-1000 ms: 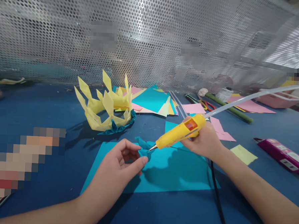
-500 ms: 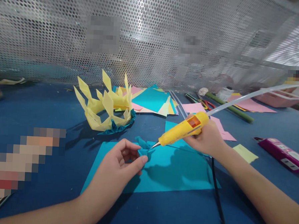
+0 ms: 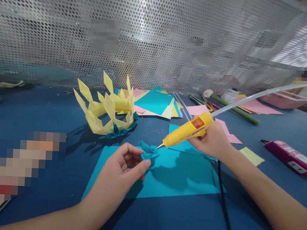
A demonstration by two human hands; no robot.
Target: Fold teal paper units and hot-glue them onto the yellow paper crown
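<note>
Between thumb and fingers, my left hand (image 3: pixel 130 162) pinches a small folded blue paper piece (image 3: pixel 151 156), its pointed petals facing up. My right hand (image 3: pixel 214 138) is wrapped round a yellow glue gun (image 3: pixel 188 130), whose metal tip points left at the upper edge of the folded piece. A clear glue stick runs out of the gun's back, and a black cord hangs below. Under both hands lies a blue paper sheet (image 3: pixel 186 185). Behind my left hand stands a yellow paper crown (image 3: pixel 110 109) with blue folded trim along its front.
Coloured paper sheets (image 3: pixel 154 101) are piled at the back. On the right lie a purple power strip (image 3: pixel 287 156), a yellow paper square (image 3: pixel 251 156), a green stem (image 3: pixel 236 109) and a pink basket (image 3: pixel 285 99). A perforated metal panel (image 3: pixel 157 39) closes off the back.
The glue gun's tip has drawn slightly up from the folded paper, and a small shiny spot shows near it. My left hand keeps the same pinch.
</note>
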